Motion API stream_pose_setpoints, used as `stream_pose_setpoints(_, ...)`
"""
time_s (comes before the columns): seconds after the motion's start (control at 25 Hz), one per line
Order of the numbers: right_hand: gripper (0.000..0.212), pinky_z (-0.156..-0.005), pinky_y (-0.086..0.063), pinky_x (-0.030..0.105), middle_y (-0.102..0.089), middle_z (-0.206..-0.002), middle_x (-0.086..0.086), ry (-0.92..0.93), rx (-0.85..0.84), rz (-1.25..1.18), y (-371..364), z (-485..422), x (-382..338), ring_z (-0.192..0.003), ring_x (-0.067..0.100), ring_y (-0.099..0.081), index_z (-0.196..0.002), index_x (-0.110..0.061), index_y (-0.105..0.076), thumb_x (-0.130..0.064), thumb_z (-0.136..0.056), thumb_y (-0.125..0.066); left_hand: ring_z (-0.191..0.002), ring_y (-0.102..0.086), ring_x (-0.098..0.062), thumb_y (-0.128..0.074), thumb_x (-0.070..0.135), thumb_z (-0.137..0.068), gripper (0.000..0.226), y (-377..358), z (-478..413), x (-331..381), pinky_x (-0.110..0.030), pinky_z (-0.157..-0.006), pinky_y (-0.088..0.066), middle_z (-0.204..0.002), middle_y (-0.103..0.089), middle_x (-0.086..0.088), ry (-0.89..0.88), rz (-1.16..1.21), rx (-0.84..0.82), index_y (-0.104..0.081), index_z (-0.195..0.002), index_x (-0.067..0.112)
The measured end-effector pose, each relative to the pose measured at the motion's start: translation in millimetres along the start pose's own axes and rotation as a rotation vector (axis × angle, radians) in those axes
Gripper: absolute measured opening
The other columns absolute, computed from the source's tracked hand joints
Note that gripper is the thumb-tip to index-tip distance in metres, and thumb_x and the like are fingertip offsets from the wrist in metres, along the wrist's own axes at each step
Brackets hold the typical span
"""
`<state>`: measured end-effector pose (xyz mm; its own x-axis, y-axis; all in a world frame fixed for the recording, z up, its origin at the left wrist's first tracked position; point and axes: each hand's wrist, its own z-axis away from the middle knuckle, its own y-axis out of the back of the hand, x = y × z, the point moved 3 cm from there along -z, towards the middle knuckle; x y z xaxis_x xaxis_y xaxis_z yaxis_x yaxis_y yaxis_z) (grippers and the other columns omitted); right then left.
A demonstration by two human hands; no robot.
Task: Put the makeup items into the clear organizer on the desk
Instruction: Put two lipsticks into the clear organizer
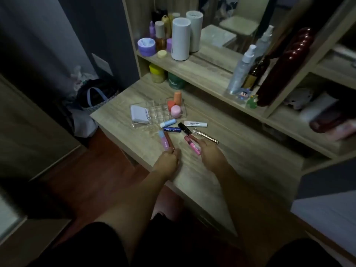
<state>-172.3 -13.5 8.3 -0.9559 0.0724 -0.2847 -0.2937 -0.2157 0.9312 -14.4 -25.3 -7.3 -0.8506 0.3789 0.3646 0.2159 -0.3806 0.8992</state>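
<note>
Your left hand closes its grip on two light, slick tubes; your right hand, loosely curled, touches the pink gloss. Pinch mid-barrel.

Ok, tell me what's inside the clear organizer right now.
The clear organizer holds a white compact at its left end, and orange tubes plus a pink jar at its right end. The middle slots look empty.

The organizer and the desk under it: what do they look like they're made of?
Organizer: clear rigid plastic, probably acrylic; the desk grain shows through its glossy walls and dividers. Desk: pale wood-grain board with a matte finish, likely laminate rather than solid wood, though the picture can't settle that.
</note>
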Motion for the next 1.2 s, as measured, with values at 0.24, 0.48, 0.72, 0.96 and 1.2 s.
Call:
stream_pose_setpoints(0.24, 0.049, -0.102, -0.044, 0.037, -0.055, -0.13, 0.015, -0.01, -0.03, 0.05, -9, -21, 8, -0.117, 0.028, -0.054, -0.133, -0.008, -0.045, 0.001, -0.086, -0.055, -0.108, -0.051, -0.036, -0.039, 0.016, -0.097, 0.04, -20, -6, -2, -0.042, -0.096, -0.043, -0.122, -0.053, -0.022, -0.016, -0.07, 0.089, -0.041, -0.135, 0.001)
stream_pose_setpoints(0.48, 0.034, -0.091, -0.047, 0.036, -0.058, -0.121, 0.016, -0.038, 0.017, -0.03, -5, -22, 10, -0.11, 0.03, -0.056, -0.119, -0.006, -0.054, 0.003, -0.086, -0.053, -0.102, -0.053, -0.032, -0.042, 0.019, -0.097, 0.027, -29, 0, 9, -0.04, -0.092, -0.048, -0.114, -0.056, -0.017, -0.023, -0.039, 0.115, -0.053, -0.121, 0.011)
stream_pose_setpoints(0.72, 0.04, -0.095, -0.045, 0.033, -0.056, -0.127, 0.015, -0.037, -0.031, -0.066, 2, -24, 17, -0.114, 0.027, -0.055, -0.125, -0.006, -0.05, 0.003, -0.086, -0.055, -0.09, -0.058, -0.033, -0.044, 0.018, -0.097, 0.033, -28, 3, 26, -0.038, -0.079, -0.05, -0.103, -0.059, -0.02, 0.142, 0.14, 0.196, -0.044, -0.128, 0.009)
stream_pose_setpoints(0.96, 0.046, -0.1, -0.043, 0.033, -0.052, -0.132, 0.015, 0.04, -0.035, 0.028, 1, -24, 23, -0.119, 0.026, -0.052, -0.134, -0.007, -0.043, 0.0, -0.09, -0.054, -0.099, -0.061, -0.035, -0.049, 0.013, -0.095, 0.019, -15, -24, 35, -0.041, -0.085, -0.051, -0.111, -0.061, -0.022, 0.426, 0.351, 0.289, -0.048, -0.109, 0.0)
stream_pose_setpoints(1.2, 0.039, -0.091, -0.049, 0.034, -0.064, -0.119, 0.013, -0.085, -0.015, -0.28, 0, -19, 32, -0.107, 0.025, -0.061, -0.129, -0.012, -0.051, -0.004, -0.09, -0.056, -0.093, -0.065, -0.032, -0.051, 0.008, -0.094, 0.015, -7, -26, 30, -0.042, -0.084, -0.056, -0.104, -0.066, -0.02, 0.553, 0.416, 0.288, -0.055, -0.106, 0.0)
